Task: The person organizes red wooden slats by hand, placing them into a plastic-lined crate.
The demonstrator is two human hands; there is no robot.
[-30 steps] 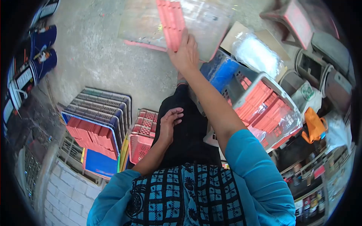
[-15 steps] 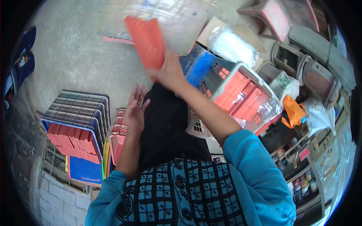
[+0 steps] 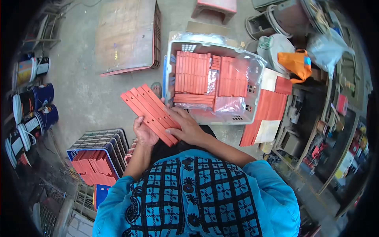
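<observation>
Several red slats with small dark holes (image 3: pixel 147 110) lie side by side in a tilted, fanned bundle before my body. My left hand (image 3: pixel 145 133) grips their lower left edge, thumb up along the side. My right hand (image 3: pixel 190 127) closes round the right side, with its thumb across the lower part of the slats. Just beyond my hands stands a grey plastic crate (image 3: pixel 221 117). Upright rows of similar red slats (image 3: pixel 192 73) fill much of it, with clear plastic film (image 3: pixel 233 104) among them.
A blue-rimmed crate (image 3: pixel 114 169) with red pieces stands at lower left. A flat-topped crate (image 3: pixel 128 33) sits at the back, near a pink stool (image 3: pixel 215 7). On the right are red slats in a sheet (image 3: pixel 271 104), an orange bag (image 3: pixel 296 65) and shelving. Paint buckets (image 3: pixel 41 100) line the left.
The view has swung so the grey crate is now ahead. Earlier my right hand alone held the red bundle, raised and blurred, with my left hand open; now both hands hold it, lower.
</observation>
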